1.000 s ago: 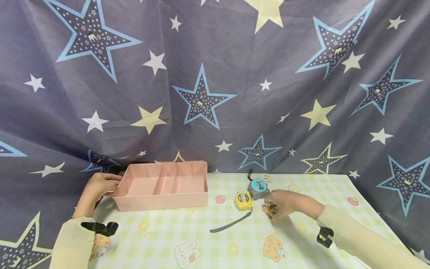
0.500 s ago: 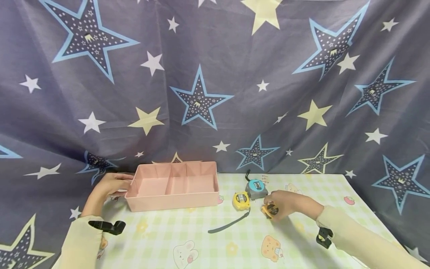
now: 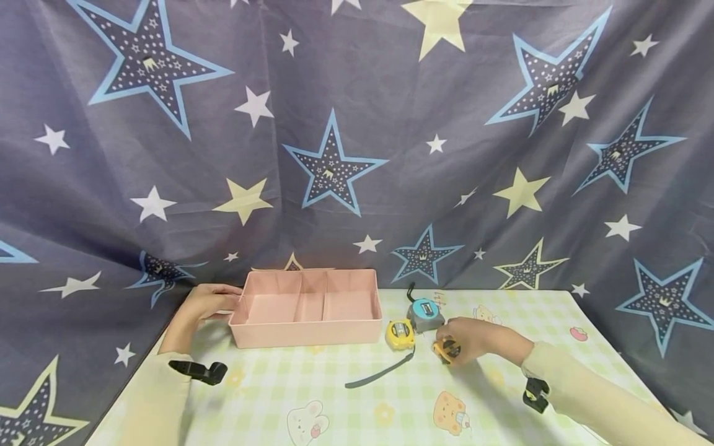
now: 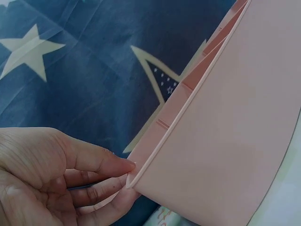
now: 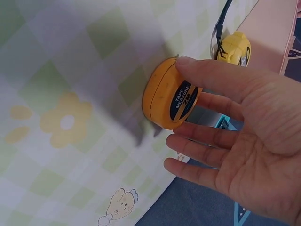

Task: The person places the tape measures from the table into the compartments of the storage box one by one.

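A pink divided box (image 3: 307, 334) stands at the back of the table. The fingertips of my left hand (image 3: 209, 301) rest at its left end wall, by the rim; the left wrist view shows the hand (image 4: 51, 174) with loosely bent fingers there. My right hand (image 3: 468, 339) pinches an orange tape measure (image 5: 167, 96) between thumb and forefinger, other fingers extended. It is close over the cloth, its "2M" label showing. To its left are a yellow tape measure (image 3: 400, 334) with a dark wrist strap and a larger grey and blue tape measure (image 3: 426, 314).
A checked cloth with cartoon prints covers the table (image 3: 357, 402). Behind it hangs a dark star-patterned curtain (image 3: 357, 235), close to the box's back wall. The dark strap (image 3: 379, 375) trails across the cloth in front of the yellow tape measure.
The pink box has slid right along the back, my left hand moving along with it and staying at its left end. My right hand and the orange tape measure have barely moved.
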The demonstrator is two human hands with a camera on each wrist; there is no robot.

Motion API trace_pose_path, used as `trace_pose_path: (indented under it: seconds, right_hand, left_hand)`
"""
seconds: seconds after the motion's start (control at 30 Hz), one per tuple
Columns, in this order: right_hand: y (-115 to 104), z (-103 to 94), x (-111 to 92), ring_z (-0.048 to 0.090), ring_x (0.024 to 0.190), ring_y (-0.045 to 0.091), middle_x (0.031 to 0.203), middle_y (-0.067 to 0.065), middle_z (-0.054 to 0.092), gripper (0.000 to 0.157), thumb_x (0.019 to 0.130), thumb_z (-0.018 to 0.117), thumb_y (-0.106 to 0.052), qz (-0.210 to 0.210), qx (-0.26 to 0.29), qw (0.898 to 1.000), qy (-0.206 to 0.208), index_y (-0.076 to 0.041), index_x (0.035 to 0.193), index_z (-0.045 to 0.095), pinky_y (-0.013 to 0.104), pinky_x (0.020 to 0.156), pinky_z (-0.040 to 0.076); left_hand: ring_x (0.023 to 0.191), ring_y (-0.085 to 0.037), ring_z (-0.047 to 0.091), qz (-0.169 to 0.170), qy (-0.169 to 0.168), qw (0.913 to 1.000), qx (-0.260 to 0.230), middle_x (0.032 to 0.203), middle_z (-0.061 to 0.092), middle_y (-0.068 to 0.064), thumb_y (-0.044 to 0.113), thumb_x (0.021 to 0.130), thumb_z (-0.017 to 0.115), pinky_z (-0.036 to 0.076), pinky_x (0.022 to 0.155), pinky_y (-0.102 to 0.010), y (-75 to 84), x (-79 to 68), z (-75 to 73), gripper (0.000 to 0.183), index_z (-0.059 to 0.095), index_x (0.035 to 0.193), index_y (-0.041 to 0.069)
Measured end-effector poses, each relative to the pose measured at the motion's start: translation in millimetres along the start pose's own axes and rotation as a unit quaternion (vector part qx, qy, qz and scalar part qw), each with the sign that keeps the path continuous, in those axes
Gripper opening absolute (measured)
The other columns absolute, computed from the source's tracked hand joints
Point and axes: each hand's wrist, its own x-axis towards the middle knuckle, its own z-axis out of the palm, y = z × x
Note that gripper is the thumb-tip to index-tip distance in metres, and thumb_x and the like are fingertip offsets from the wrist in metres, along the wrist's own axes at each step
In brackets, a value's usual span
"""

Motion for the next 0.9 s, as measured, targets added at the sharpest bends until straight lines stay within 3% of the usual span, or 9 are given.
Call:
trace_pose_path:
  seconds: [0.23,0.5,0.77,0.9]
  right_hand:
    - [-3.3,-1.0,-0.5,0.063,0.095,0.019,0.105,0.002,0.068,0.045,0.075,0.087,-0.013,0.013,-0.004,1.0,-0.009,-0.009,0.116,0.069,0.032,0.084,0.055]
    - [-3.1,-1.2,1.2,0.064,0.097,0.021,0.106,0.002,0.068,0.045,0.074,0.088,-0.012,0.019,-0.003,1.0,-0.013,-0.011,0.116,0.07,0.033,0.087,0.055]
    - [-1.2,0.1,4.1,0.066,0.099,0.02,0.108,0.001,0.071,0.047,0.074,0.088,-0.012,-0.003,-0.004,1.0,-0.008,-0.009,0.117,0.07,0.032,0.088,0.056]
    - [-0.2,0.2,4.3,0.067,0.103,0.022,0.111,0.001,0.071,0.049,0.073,0.089,-0.012,0.002,0.007,1.0,-0.01,-0.008,0.118,0.07,0.034,0.091,0.056]
  left_hand:
    - [0.09,-0.017,0.072,0.001,0.007,1.0,-0.005,0.107,0.075,-0.022,0.005,0.091,0.063,0.062,0.079,-0.039,10.1,2.4,15.0,0.044,0.059,0.13,-0.016]
    - [0.091,-0.018,0.072,-0.002,0.009,0.9999,-0.009,0.107,0.074,-0.024,0.003,0.093,0.059,0.062,0.077,-0.038,14.2,3.6,19.7,0.041,0.059,0.129,-0.016]
    - [0.087,-0.014,0.069,0.002,0.008,0.9999,-0.014,0.108,0.073,-0.022,0.005,0.09,0.064,0.063,0.08,-0.042,15.4,5.6,23.1,0.044,0.06,0.13,-0.015]
    - [0.086,-0.013,0.069,0.008,-0.012,0.9996,-0.024,0.106,0.074,-0.019,0.005,0.09,0.066,0.063,0.08,-0.04,15.1,7.2,24.0,0.047,0.059,0.131,-0.015]
